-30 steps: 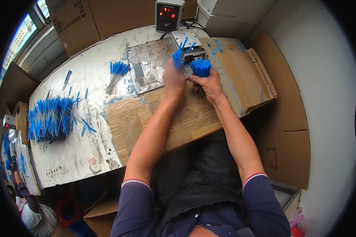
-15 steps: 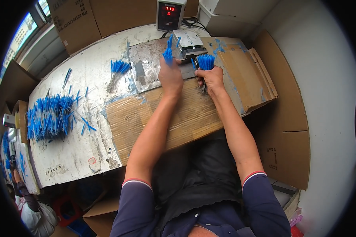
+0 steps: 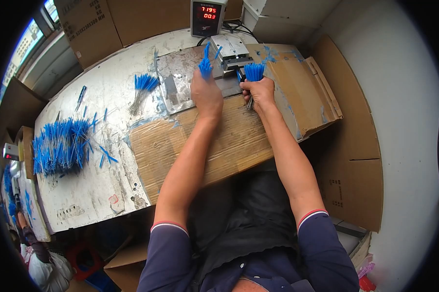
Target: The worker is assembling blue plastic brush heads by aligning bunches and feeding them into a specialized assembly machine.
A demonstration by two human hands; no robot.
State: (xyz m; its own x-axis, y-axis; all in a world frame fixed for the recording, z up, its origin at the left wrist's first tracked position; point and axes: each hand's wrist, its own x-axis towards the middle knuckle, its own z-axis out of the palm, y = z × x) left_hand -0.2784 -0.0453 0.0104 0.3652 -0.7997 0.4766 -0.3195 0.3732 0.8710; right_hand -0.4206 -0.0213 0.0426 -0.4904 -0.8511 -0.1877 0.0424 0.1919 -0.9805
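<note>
My left hand, slightly blurred, is closed around a small bunch of thin blue-tipped pieces that point away from me over a worn metal plate. A fuller bundle of blue-tipped wire sticks stands upright in my right hand, its thin grey stems poking out below the fist. My right fingers are wrapped round those stems, just in front of a small metal machine. A single blue piece shows beside the right thumb, at the machine's near edge; whether my fingers touch it I cannot tell.
On the left of the worn white table lies a big pile of blue-tipped wire sticks; a smaller bunch lies nearer the plate. A pen is behind the pile. A lit display box stands behind the machine. Cardboard covers the front edge.
My left hand has shifted slightly left with its bunch. My right hand stays closed on its bundle almost in place. The red digits on the display look different.
</note>
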